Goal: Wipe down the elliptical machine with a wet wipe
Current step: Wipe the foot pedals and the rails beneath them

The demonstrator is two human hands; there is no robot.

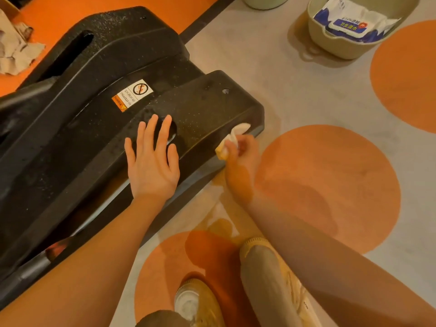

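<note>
Elliptical machine point(99, 95): black base cover, speckled.
L hand point(153, 166): flat on cover, fingers straight.
R hand point(240, 159): pinching wet wipe point(232, 138) against cover's side edge.

A pale green tub point(339, 47) sits on the grey floor point(271, 67) and holds a blue-and-white packet point(354, 22) with a flap label. Left of the tub, the rim of another pale container point(264, 1) shows at the frame's top edge. Orange circles point(330, 185) mark the floor below the tub — far to its left, crumpled paper point(14, 50) lies on orange flooring.
</note>
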